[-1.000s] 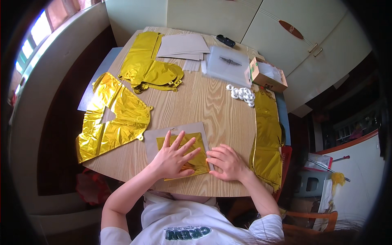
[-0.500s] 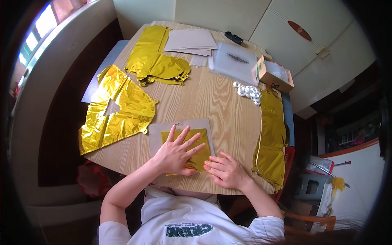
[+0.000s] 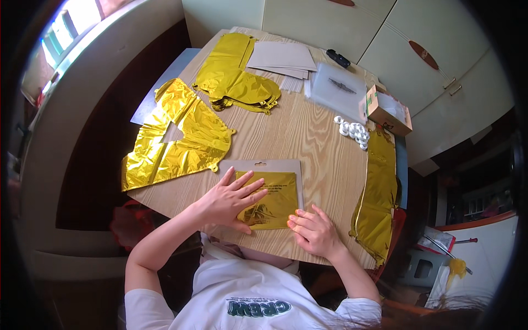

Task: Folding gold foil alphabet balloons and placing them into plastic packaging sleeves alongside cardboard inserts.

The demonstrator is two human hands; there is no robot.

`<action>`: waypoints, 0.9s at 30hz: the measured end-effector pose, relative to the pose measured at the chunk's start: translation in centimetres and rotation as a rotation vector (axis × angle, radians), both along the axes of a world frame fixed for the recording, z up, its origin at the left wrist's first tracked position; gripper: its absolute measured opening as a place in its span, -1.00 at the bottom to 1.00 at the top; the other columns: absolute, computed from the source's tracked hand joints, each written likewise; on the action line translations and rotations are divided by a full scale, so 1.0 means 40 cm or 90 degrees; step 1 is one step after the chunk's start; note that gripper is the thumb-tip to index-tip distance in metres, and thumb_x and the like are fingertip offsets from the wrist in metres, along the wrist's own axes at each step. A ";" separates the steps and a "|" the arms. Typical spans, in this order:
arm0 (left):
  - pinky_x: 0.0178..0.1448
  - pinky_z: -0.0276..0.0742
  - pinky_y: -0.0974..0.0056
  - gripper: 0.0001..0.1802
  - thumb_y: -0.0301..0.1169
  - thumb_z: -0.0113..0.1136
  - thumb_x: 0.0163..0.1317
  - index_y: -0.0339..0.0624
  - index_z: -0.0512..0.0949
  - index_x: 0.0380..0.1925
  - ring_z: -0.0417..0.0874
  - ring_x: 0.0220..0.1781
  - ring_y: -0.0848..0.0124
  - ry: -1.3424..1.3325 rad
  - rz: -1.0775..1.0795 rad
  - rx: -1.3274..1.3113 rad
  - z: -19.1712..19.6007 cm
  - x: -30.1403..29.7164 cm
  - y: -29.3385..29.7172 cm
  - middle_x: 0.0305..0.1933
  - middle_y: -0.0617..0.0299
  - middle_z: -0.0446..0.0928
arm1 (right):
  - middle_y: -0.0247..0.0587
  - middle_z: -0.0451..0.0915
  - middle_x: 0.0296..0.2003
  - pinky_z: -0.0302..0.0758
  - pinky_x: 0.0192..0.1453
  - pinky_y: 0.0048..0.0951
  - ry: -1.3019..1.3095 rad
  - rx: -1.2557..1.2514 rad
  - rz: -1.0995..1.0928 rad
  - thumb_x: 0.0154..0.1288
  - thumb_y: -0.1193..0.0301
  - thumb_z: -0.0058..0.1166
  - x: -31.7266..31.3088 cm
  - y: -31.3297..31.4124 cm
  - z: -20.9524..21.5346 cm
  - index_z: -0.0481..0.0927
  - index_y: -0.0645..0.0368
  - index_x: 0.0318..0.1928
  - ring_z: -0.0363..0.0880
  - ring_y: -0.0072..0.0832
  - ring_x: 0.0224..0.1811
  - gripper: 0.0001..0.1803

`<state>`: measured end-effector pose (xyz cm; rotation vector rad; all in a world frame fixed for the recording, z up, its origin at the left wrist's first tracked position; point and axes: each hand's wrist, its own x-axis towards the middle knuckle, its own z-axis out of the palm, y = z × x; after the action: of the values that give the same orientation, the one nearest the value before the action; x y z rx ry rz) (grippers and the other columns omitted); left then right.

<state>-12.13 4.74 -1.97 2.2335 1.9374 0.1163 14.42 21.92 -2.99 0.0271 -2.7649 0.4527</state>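
A clear packet holding a folded gold foil balloon (image 3: pixel 280 193) on a grey card (image 3: pixel 264 165) lies at the near edge of the wooden table (image 3: pixel 308 137). My left hand (image 3: pixel 228 199) lies flat on the packet's left half, fingers spread. My right hand (image 3: pixel 313 231) rests at the packet's lower right corner, fingertips on its edge.
A large flat gold foil balloon (image 3: pixel 176 137) lies at the left, a pile of gold balloons (image 3: pixel 236 80) at the back, another gold strip (image 3: pixel 379 192) along the right edge. Grey cards (image 3: pixel 283 56), a clear bag (image 3: pixel 338 88), white rolls (image 3: pixel 352 129) and a small cardboard box (image 3: pixel 388 110) sit at the back right.
My hands keep their places on the packet; the left fingers have shifted slightly. The view has moved a little closer over the table.
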 end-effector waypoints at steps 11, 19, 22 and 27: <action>0.58 -0.25 -0.30 0.51 0.43 0.39 -0.38 -0.06 -0.08 0.53 -0.15 0.63 -0.03 -0.011 -0.016 -0.138 0.066 -0.050 -0.010 0.60 0.03 -0.05 | -0.47 0.65 0.01 0.30 0.43 0.03 -0.017 -0.009 -0.002 0.14 0.38 0.22 0.003 0.003 -0.010 0.70 -0.02 -0.05 0.54 -0.46 0.20 -0.69; 0.57 0.02 -0.09 -0.10 0.11 0.22 0.20 -0.34 0.29 0.34 0.12 0.55 -0.02 0.045 0.173 0.132 0.004 0.015 -0.042 0.46 -0.12 0.22 | -0.44 0.66 -0.03 0.27 0.43 0.02 -0.033 0.000 0.003 0.11 0.35 0.27 -0.011 -0.008 0.014 0.71 0.00 -0.11 0.54 -0.44 0.18 -0.72; 0.53 0.09 -0.09 -0.21 0.05 0.20 0.23 -0.33 0.37 0.29 0.21 0.51 -0.03 0.023 0.158 0.146 0.002 0.113 -0.039 0.42 -0.13 0.29 | -0.43 0.66 -0.06 0.29 0.41 0.02 -0.018 0.021 0.004 0.08 0.33 0.30 -0.011 -0.013 0.017 0.70 0.00 -0.15 0.55 -0.45 0.13 -0.74; 0.54 0.05 -0.10 -0.20 0.10 0.11 0.29 -0.29 0.33 0.33 0.16 0.53 -0.06 -0.026 0.205 0.141 -0.024 0.147 -0.041 0.45 -0.13 0.24 | -0.41 0.64 -0.06 0.31 0.40 -0.02 -0.029 -0.001 0.019 0.09 0.34 0.30 -0.015 -0.020 0.019 0.69 0.02 -0.20 0.57 -0.46 0.06 -0.77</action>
<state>-6.25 3.08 -2.94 1.9995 2.3468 0.4361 13.83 21.13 -2.23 0.0580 -2.8122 0.4684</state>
